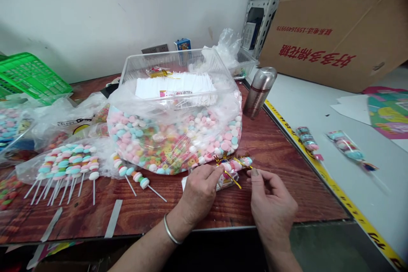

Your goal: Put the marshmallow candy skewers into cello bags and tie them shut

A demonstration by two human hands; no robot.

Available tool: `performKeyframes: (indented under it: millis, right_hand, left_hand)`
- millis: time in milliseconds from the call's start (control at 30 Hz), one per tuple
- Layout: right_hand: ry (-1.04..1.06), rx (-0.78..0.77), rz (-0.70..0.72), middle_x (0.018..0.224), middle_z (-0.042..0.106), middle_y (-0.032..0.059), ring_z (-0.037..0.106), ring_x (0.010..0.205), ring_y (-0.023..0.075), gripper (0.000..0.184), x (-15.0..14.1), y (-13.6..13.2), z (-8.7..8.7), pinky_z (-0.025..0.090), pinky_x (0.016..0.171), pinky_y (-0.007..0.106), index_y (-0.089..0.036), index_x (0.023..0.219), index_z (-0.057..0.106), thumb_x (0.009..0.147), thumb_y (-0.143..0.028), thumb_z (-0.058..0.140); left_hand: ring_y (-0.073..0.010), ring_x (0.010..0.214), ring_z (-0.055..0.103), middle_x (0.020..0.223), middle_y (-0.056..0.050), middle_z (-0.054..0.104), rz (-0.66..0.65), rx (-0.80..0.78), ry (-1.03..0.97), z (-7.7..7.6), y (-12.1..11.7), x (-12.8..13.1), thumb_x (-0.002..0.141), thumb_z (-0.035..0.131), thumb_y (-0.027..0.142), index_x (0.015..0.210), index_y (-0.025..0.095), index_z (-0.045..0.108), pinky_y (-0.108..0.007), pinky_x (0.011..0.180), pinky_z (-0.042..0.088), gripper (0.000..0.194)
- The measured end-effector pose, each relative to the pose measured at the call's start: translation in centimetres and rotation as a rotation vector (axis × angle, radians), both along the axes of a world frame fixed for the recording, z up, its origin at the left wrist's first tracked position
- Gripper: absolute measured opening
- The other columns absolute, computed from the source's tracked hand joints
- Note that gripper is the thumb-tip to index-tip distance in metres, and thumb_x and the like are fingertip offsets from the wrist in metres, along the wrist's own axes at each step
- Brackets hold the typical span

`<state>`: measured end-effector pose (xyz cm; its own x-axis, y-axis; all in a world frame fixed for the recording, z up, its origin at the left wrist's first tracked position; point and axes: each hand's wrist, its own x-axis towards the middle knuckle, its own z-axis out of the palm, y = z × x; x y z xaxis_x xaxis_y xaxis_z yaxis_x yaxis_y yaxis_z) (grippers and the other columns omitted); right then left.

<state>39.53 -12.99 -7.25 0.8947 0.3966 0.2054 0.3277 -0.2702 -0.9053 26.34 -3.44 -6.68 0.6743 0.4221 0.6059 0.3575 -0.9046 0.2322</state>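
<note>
A short row of marshmallow candy point(234, 165) in pale pink, white and blue is held sideways between the left hand point(201, 189) and the right hand point(273, 204), its left end partly covered. Thin gold ties point(235, 180) are set against it, one strand being pointed loosely toward the lower right.

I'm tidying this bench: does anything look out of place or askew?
The cardboard box stands with its red print upside down; the green basket sits tilted. Two candy skewers lie apart from the main group.
</note>
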Motion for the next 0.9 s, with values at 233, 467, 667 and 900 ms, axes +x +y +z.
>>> performKeyframes:
  millis: [233, 467, 667, 900]
  right_hand:
    - [-0.466, -0.179, 0.079, 0.107, 0.071, 0.0148, 0.064, 0.098, 0.0292, 0.039, 1.7, -0.9, -0.3, 0.044, 0.083, 0.041, -0.015, 0.096, 0.07, 0.093, -0.041, 0.041]
    - [0.059, 0.071, 0.313, 0.084, 0.07, 0.0035, 0.063, 0.074, 0.0187, 0.021, -2.7, 0.0, 0.2, 0.049, 0.071, 0.03, -0.021, 0.09, 0.067, 0.089, -0.039, 0.056]
    - [0.257, 0.154, 0.428, 0.076, 0.068, 0.0015, 0.064, 0.073, 0.018, 0.023, -3.3, 0.5, -0.1, 0.051, 0.069, 0.029, -0.019, 0.082, 0.066, 0.086, -0.041, 0.06]
    - [0.021, 0.11, 0.181, 0.085, 0.068, 0.0055, 0.064, 0.068, 0.0166, 0.033, -4.1, -0.4, 1.6, 0.052, 0.06, 0.026, -0.018, 0.102, 0.06, 0.081, -0.043, 0.067]
  left_hand:
    - [-0.0153, 0.075, 0.063, 0.084, -0.007, 0.068, 0.021, -0.045, -0.006, 0.2, 0.4, -0.4, 0.092, 0.048, 0.009, 0.117, 0.014, 0.062, -0.026, 0.068, 0.055, 0.028]
    - [-0.0148, 0.077, 0.065, 0.086, -0.007, 0.071, 0.004, -0.303, -0.194, 1.3, -0.5, 0.8, 0.089, 0.056, 0.011, 0.108, 0.015, 0.069, -0.025, 0.07, 0.054, 0.024]
    - [-0.0136, 0.072, 0.065, 0.081, -0.004, 0.072, 0.069, -0.788, -0.36, 2.4, -0.5, 1.1, 0.083, 0.065, 0.015, 0.092, 0.017, 0.074, -0.024, 0.067, 0.053, 0.013]
    - [-0.0138, 0.08, 0.065, 0.088, -0.007, 0.071, -0.033, -0.365, -0.296, 1.5, -0.6, 0.5, 0.089, 0.055, 0.01, 0.109, 0.017, 0.07, -0.025, 0.073, 0.054, 0.026]
